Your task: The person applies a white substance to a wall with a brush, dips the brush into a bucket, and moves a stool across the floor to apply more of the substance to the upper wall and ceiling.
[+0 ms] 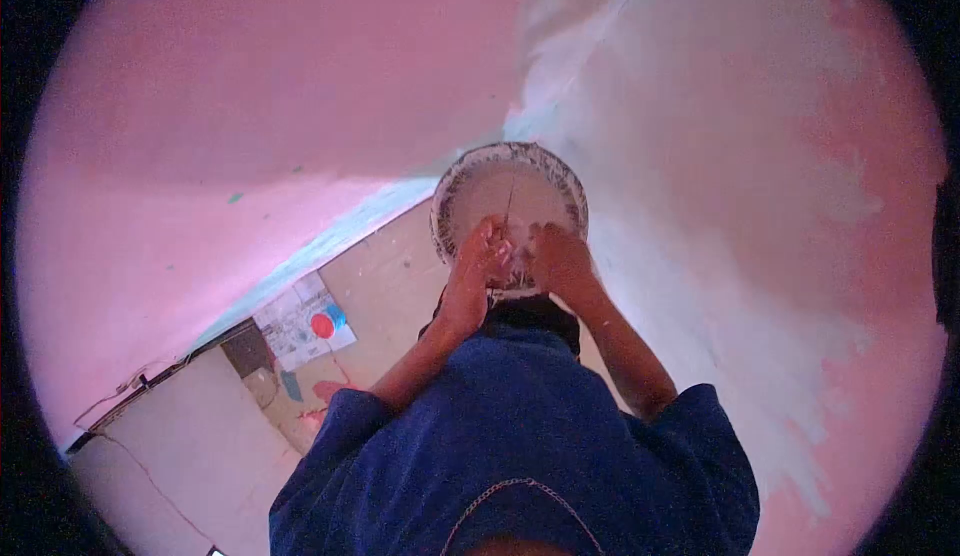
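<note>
A round, pale-topped thing (480, 181) with a dark, paint-spattered rim stands in the wall corner, directly before my body. Both hands are over its near half, close together. My left hand (484, 248) has its fingers curled up, with whitish smears on the fingertips. Beside it my right hand (560, 258) is closed, knuckles upward. A thin dark line, like a wire or thin stick (511, 196), rises from near the left fingertips across the pale surface. What the fingers hold is too small and blurred to make out.
Pink walls (300, 76) with pale greyish patches (700, 176) meet at the corner. On the floor at left lie printed sheets (290, 331) with a small red-and-blue container (322, 326) on them. Red paint stains (330, 389) and a cable (150, 471) are nearby.
</note>
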The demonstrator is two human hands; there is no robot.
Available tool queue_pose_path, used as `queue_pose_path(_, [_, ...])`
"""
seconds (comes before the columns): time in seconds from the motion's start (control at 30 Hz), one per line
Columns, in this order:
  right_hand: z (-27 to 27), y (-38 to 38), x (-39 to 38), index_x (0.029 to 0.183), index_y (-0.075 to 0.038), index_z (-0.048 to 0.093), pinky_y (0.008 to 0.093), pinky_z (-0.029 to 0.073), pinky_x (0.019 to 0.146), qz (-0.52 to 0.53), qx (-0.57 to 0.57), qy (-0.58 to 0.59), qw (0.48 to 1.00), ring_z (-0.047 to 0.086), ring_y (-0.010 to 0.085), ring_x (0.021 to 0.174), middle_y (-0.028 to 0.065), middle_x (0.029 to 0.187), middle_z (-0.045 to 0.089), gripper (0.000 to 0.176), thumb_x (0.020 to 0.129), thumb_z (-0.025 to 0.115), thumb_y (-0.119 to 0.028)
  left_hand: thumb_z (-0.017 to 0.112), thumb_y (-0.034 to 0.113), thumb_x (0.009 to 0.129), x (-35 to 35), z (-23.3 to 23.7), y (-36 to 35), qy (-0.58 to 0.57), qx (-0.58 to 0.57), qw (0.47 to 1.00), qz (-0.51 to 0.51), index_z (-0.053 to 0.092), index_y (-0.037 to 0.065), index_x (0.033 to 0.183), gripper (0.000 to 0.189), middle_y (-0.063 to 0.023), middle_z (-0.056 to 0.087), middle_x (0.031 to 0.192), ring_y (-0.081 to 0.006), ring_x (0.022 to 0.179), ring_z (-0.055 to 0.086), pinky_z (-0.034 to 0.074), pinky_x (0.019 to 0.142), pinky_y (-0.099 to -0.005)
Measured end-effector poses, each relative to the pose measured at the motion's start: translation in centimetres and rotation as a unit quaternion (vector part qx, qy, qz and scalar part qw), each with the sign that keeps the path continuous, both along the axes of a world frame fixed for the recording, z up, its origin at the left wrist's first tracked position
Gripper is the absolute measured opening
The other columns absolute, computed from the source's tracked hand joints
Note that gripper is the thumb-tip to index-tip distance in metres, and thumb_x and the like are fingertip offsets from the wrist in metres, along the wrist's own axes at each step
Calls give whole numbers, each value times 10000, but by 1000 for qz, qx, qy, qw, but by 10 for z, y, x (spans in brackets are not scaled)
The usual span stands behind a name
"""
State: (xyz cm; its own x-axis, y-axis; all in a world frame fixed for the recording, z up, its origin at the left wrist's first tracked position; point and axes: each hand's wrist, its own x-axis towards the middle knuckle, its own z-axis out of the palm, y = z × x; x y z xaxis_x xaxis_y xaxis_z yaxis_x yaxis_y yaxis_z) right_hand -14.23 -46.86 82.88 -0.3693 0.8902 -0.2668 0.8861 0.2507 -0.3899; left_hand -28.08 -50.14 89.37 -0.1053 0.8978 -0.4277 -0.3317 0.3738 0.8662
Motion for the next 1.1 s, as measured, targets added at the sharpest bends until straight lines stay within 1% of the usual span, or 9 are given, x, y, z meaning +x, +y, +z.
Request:
queue_pose_path(0.13, [31,29,8,879,-37,539,442,465,645,-17,-64,-18,998,570,311,779,157,841,562,268,745,510,-267,448,253,805,2,31,17,-122,-31,992,26,433,66,1056,313,51,374,698,-21,544,300,229,451,-160])
queue_pose_path(0.27, [0,36,-12,828,-37,571,429,473,638,66,-80,-33,994,585,304,754,154,800,580,221,725,518,-224,443,255,817,-5,7,21,-193,29,981,18,443,51,1050,310,57,355,681,-18,512,278,199,434,-165])
queue_pose_path(0.33, [-10,32,-25,757,-36,610,418,479,631,158,-65,-88,981,601,293,719,150,755,602,188,700,523,-193,436,257,820,3,15,25,-161,23,985,48,446,46,1049,312,57,354,680,-18,504,270,194,433,-166])
queue_pose_path(0.67, [-94,50,-20,712,-35,629,389,472,607,273,36,-71,959,608,284,664,168,727,609,194,681,521,-193,428,258,833,10,-41,25,-109,9,987,120,439,57,1019,274,51,355,687,-27,559,296,240,469,-177])
queue_pose_path(0.9, [-154,79,-22,727,-6,617,422,470,630,314,-54,-133,939,600,323,655,190,713,601,244,673,548,-235,436,339,841,14,-121,54,-12,-38,984,175,433,65,1012,323,19,407,752,-72,642,375,321,541,-217])
queue_pose_path(0.93, [-97,62,-7,698,-15,620,435,457,641,295,-62,-125,945,593,324,697,188,730,603,213,657,536,-207,421,366,855,22,-62,38,20,-38,991,129,437,74,1035,343,46,415,776,-43,654,362,298,534,-185])
queue_pose_path(0.97, [-91,64,-4,669,-23,624,448,443,652,285,-73,-107,950,586,324,740,185,746,605,187,642,524,-179,421,366,855,19,-51,40,19,-36,989,139,437,74,1035,343,46,415,776,-43,654,362,298,534,-185])
queue_pose_path(1.03, [-72,71,-7,691,-16,619,449,442,657,324,-49,-126,936,578,327,757,190,759,599,189,651,523,-174,424,375,852,13,-47,44,-5,-100,993,69,424,72,1088,384,28,447,820,-50,697,389,320,566,-182])
queue_pose_path(1.1, [-64,73,-2,713,-8,614,449,440,663,360,-24,-142,922,570,329,774,196,772,593,191,659,523,-168,425,373,852,17,-60,48,29,-69,991,110,426,71,1081,379,26,452,815,-52,703,396,322,566,-181])
